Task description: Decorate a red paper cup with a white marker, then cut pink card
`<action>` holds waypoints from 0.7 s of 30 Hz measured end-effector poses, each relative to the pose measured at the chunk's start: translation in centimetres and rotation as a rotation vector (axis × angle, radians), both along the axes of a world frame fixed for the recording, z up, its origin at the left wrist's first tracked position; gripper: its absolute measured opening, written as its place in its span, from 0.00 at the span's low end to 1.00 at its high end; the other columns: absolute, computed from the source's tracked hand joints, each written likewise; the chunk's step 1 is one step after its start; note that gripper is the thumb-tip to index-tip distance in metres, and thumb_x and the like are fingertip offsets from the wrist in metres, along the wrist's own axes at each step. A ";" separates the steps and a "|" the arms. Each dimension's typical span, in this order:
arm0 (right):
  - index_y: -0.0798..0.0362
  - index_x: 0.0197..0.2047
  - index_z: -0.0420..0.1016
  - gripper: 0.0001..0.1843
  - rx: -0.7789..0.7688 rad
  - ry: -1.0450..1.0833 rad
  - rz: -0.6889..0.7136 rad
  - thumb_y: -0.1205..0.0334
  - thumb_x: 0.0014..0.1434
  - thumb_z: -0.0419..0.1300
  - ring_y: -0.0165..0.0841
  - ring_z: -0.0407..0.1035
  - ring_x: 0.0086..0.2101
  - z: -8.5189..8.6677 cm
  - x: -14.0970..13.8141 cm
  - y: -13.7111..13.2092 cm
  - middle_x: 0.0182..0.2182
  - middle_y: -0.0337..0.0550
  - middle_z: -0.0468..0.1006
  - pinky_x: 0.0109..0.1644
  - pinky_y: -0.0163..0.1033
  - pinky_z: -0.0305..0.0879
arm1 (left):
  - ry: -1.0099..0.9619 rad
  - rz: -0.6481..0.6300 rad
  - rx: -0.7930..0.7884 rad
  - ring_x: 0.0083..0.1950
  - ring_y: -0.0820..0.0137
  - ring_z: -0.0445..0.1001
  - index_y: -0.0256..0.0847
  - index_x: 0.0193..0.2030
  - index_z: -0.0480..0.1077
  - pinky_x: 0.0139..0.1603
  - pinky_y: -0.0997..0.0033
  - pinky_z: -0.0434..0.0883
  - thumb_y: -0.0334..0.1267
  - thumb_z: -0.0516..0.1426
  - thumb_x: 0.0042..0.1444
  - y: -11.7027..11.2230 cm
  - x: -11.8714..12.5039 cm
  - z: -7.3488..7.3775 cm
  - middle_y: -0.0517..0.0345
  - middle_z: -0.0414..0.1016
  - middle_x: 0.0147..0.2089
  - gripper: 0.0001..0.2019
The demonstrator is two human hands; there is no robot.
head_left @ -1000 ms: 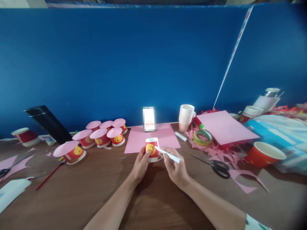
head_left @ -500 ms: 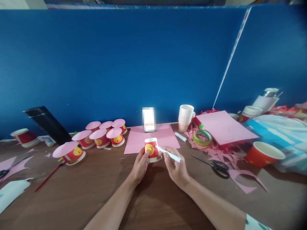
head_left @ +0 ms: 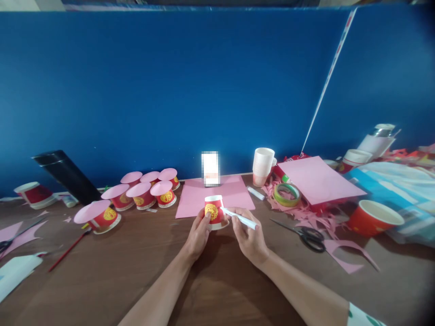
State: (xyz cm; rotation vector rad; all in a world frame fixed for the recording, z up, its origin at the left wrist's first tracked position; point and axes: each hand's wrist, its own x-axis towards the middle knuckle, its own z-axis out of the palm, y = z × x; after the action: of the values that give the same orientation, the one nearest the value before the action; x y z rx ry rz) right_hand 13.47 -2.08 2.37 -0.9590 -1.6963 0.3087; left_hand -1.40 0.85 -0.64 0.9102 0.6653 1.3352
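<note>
A red and white paper cup with a yellow round emblem is in front of me, its cut edge upward. My left hand grips its left side, the thumb over the emblem. In my right hand is a white marker, held like a pen, its tip at the cup's upper right side. Whether the tip touches the cup I cannot tell for sure. The marker's cap appears to lie beyond, by a pink sheet on the table.
Several red cups topped with pink discs stand at left, near a black bottle. To the right are stacked white cups, a tape roll, scissors, pink scraps and an orange cup. A blue partition rises behind.
Almost nothing differs. Both hands, the cup and the marker hold the same positions, apart from a very slight shift of the whole view.
</note>
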 end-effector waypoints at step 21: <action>0.53 0.40 0.70 0.10 -0.024 0.031 0.013 0.66 0.61 0.48 0.33 0.68 0.33 -0.1 0.1 -0.2 0.32 0.45 0.73 0.40 0.38 0.65 | 0.006 0.008 -0.006 0.45 0.63 0.72 0.39 0.45 0.68 0.50 0.62 0.64 0.43 0.55 0.52 0.1 0.0 0.0 0.54 0.74 0.42 0.15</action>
State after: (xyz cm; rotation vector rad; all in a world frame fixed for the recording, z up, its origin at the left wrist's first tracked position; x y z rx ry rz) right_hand 13.60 -2.25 2.23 -0.9559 -1.6751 0.3513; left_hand -1.40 0.92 -0.67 0.9080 0.6783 1.3373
